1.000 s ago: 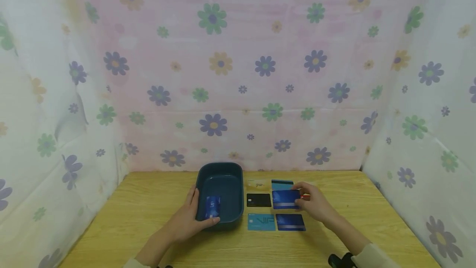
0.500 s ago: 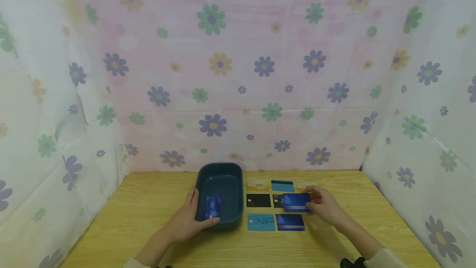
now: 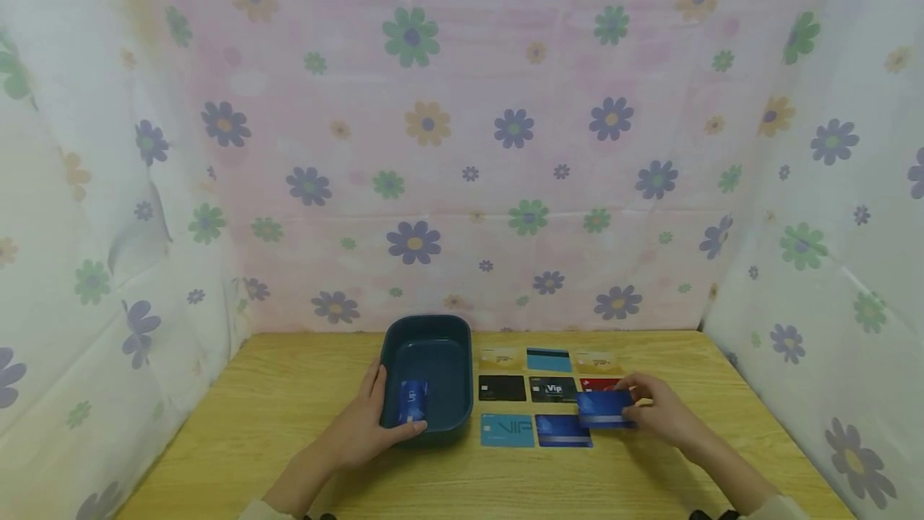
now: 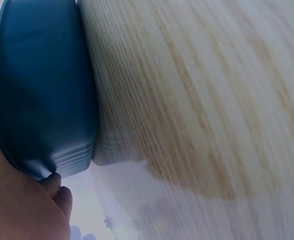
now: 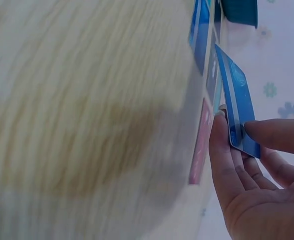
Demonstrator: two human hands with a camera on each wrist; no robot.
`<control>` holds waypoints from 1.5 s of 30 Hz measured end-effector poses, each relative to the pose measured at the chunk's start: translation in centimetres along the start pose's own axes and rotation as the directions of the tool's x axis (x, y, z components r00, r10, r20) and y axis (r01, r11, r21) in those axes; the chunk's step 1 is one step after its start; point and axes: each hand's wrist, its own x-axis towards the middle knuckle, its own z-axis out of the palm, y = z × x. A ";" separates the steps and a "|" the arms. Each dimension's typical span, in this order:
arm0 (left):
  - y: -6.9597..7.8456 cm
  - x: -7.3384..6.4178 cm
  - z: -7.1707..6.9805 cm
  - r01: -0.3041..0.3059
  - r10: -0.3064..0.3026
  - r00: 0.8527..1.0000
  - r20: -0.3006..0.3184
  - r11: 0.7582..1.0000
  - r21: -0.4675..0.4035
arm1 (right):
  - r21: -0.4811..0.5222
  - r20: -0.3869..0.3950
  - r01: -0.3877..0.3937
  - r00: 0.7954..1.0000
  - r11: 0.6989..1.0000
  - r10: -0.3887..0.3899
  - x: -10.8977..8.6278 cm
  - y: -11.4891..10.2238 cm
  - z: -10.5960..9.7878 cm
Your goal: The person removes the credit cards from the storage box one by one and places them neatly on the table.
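Note:
My right hand (image 3: 655, 408) pinches a blue card (image 3: 603, 409) by its right edge, thumb on one face and fingers behind. In the right wrist view the card (image 5: 239, 100) tilts above the tabletop, apart from the red card (image 5: 201, 142). Its left end overlaps another blue card (image 3: 561, 430) in the head view. My left hand (image 3: 368, 424) grips a dark teal bin (image 3: 472, 375) at its left side and front corner, the thumb over the rim. Inside the bin lies a blue card marked VIP (image 3: 413, 401).
Cards lie in rows right of the bin: gold (image 3: 500, 359), striped light blue (image 3: 549, 359), gold (image 3: 597, 362), black (image 3: 502, 388), dark Vip (image 3: 553, 389), red (image 3: 597, 384), and light blue VIP (image 3: 508, 430). Flowered cloth (image 3: 462, 143) walls the wooden table (image 3: 289, 392).
My right hand has carried the blue card rightward and toward me, uncovering the dark Vip card and the right gold card. The left hand and bin have stayed put.

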 end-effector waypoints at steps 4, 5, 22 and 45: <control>0.1 0.0 0.0 -0.002 0.002 1.000 -0.002 1.000 0.003 | 0.030 0.035 0.015 0.999 0.999 -0.016 -0.4 0.9 -0.6; 0.1 0.0 0.0 -0.002 0.002 1.000 -0.003 1.000 0.004 | 0.035 0.043 0.017 0.999 0.999 -0.019 -0.5 1.2 -0.7; 0.2 -0.1 -0.1 0.003 -0.003 1.000 0.001 1.000 0.007 | -0.209 -0.021 0.009 1.000 0.978 -0.014 -0.5 3.1 -0.6; 0.1 0.1 0.0 0.008 -0.008 1.000 -0.004 1.000 0.000 | -0.360 -0.045 0.011 0.999 0.933 -0.030 0.1 2.4 0.6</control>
